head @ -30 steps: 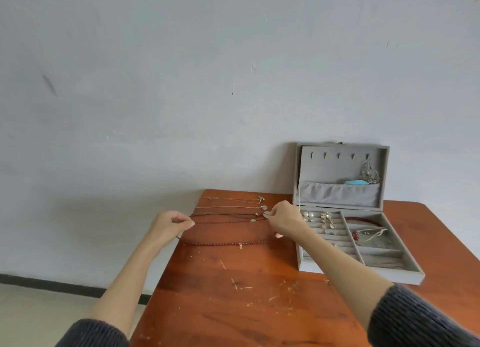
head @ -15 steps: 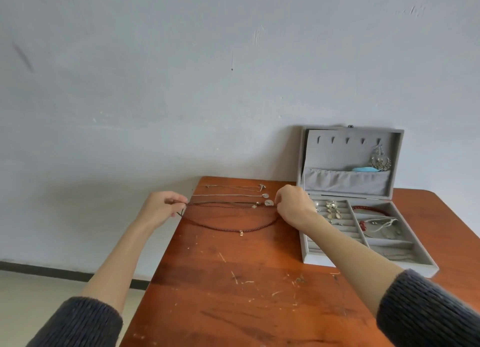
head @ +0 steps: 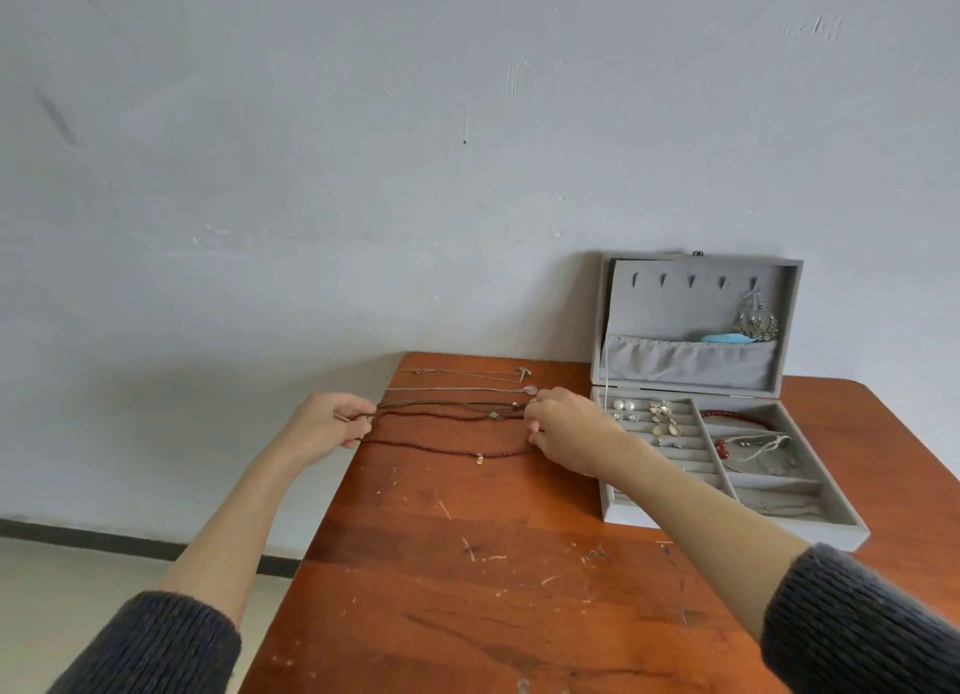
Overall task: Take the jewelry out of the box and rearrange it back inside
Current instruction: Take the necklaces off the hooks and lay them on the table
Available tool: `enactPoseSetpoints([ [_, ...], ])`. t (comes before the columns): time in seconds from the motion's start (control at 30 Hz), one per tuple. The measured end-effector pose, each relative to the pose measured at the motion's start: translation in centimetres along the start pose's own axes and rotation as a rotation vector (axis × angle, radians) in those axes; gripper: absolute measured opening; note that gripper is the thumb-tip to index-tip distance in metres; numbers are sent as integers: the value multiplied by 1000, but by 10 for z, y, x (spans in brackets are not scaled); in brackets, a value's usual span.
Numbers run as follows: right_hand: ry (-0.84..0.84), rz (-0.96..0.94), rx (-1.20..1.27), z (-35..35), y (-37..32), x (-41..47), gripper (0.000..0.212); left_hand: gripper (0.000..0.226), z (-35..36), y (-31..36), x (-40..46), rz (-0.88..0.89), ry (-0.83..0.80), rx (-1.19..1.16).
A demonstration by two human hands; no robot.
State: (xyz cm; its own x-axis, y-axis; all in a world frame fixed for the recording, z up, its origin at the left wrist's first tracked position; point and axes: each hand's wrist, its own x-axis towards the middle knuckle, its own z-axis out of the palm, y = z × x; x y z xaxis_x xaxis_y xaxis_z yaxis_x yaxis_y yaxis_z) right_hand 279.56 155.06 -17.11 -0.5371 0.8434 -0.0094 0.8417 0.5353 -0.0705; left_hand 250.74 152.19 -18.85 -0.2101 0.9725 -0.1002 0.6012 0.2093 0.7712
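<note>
- Head view, the only one there is: the left hand point(head: 332, 420) and right hand point(head: 563, 425) each pinch an end of a dark red beaded necklace point(head: 447, 446), which is stretched out flat on the wooden desk point(head: 467, 589) with a tiny gold tag hanging off it.
- Three or four more necklaces point(head: 457, 399) lie in neat parallel rows just behind it, toward the wall. The far ones are thin silvery chains.
- The grey velvet jewelry box point(head: 831, 527) sits open just right of the right hand, lid upright. Pearl studs and drop earrings point(head: 657, 418) are in the ring slots, a red bracelet point(head: 737, 418) lies in the side compartment, and dangly earrings hang inside the lid.
- My guess is we're mid take-out. The necklaces are laid out, but plenty is left in the box.
- The next move probably calls for letting go gently so the beads stay straight, then reaching into the box for the small stuff.
- I can't read any brand, label or writing anywhere.
</note>
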Motion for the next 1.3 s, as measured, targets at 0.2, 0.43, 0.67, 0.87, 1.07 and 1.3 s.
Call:
enactPoseSetpoints([
  [0.2,14,18,-189,-2,5,-6,22,20,5,-3,0,9,67,18],
  [0.43,-5,-7,-47,2,10,-14,34,34,17,3,-9,149,12,240],
  [0.67,44,21,22,4,12,-16,30,35,22,6,-10,174,0,334],
  [0.87,127,63,304,-4,15,-21,24,33,24,28,-21,265,60,370],
  [1.07,233,76,437,-29,28,-50,23,27,45,74,-46,451,82,311],
  [1.3,297,173,434,-55,75,-95,25,32,92,136,-67,653,108,408],
])
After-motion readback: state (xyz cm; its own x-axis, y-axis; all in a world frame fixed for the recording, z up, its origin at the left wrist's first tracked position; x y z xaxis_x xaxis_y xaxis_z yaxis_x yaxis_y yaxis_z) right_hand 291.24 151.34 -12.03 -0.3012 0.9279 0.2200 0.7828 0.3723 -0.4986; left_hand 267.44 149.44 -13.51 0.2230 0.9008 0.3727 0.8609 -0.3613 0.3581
